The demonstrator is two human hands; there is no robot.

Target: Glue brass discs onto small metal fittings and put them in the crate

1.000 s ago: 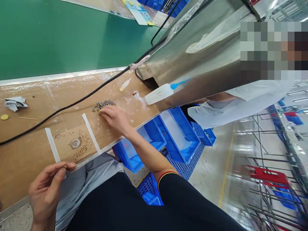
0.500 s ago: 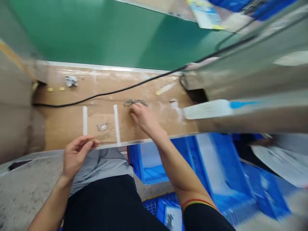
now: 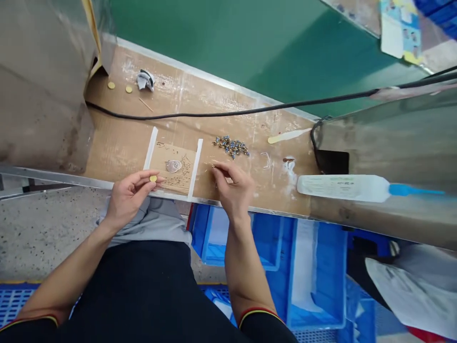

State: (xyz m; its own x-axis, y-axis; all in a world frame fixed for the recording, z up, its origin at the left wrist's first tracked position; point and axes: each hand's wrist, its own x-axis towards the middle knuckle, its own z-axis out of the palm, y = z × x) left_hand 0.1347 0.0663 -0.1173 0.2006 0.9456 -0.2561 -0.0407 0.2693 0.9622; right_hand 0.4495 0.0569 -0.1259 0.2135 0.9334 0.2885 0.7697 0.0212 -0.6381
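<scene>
My left hand (image 3: 130,196) hangs over the bench's near edge, pinching a small gold disc (image 3: 153,178) between thumb and fingertips. That hand is just in front of a cardboard patch (image 3: 171,183) bordered by two white strips, one (image 3: 150,147) on the left and one (image 3: 194,169) on the right. A round silvery disc (image 3: 173,166) lies on the patch among dark specks. My right hand (image 3: 232,189) rests near the bench edge with its fingers closed, and nothing shows in them. Just beyond it lies a pile of small blue-and-gold beads (image 3: 231,146).
The brown-covered bench (image 3: 250,124) has a metal edge and backs onto a green panel (image 3: 250,52). A black cable (image 3: 228,113) crosses it. A squeeze bottle (image 3: 342,187) with a blue nozzle lies at right. Steel columns (image 3: 43,81) stand at left. Blue bins (image 3: 314,286) sit below.
The view has swung round, leaving the bench level across the frame. My right hand has drawn back from the bead pile toward the near edge. My left hand has come closer to the cardboard patch.
</scene>
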